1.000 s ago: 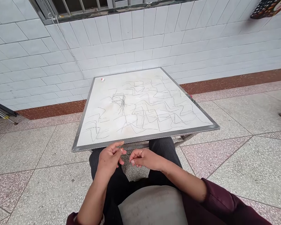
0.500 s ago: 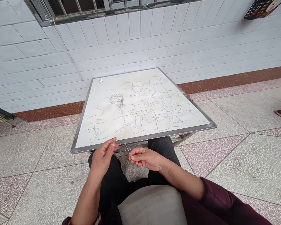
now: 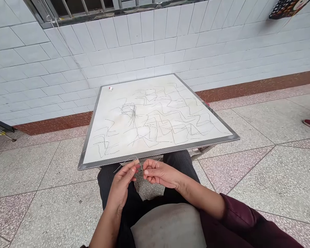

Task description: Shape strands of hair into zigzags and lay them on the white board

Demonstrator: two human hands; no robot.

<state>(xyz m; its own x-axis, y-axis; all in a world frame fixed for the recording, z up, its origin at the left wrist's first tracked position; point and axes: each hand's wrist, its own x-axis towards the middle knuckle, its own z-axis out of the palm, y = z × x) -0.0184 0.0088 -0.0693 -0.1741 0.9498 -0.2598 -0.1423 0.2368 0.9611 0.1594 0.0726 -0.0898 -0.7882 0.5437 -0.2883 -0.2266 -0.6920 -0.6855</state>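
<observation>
Right hand (image 3: 160,174)'s got its grip pinched on a thin strand (image 3: 141,166). Left hand (image 3: 122,182)'s right beside it, can't tell if that grip's closed.

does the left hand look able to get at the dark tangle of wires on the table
Probably yes: the left hand is by the near edge of the table, and only a few loose wires lie before the tangle, though a held wire arches close by.
</observation>
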